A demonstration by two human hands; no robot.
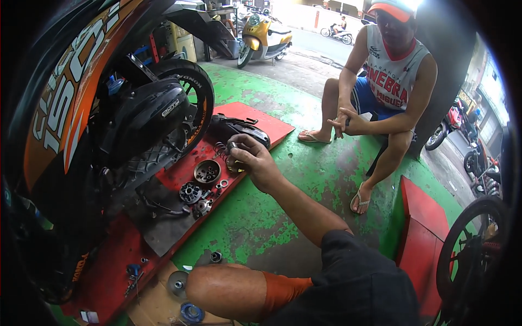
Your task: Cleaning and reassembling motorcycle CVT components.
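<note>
My right hand (254, 160) is raised over the red platform's edge, thumb and fingers pinched around a small dark metal cylinder (232, 146). Just left of the fingertips shows a coil spring (219, 148). Below it on the platform sit a round brown metal drum (207, 171) with small pieces inside and a finned metal disc (190, 192). Beside these are small metal rings (223, 183) and another metal part (203, 207). A gold-coloured part lies partly hidden behind my hand. My left hand is out of view.
An orange and black scooter (141, 114) stands at left over the red platform (272, 126). A person (380, 87) sits opposite, hands together. Near my knee lie a metal disc (177, 283), a blue ring (192, 312) and a socket-like part (216, 257). A wheel (467, 255) stands right.
</note>
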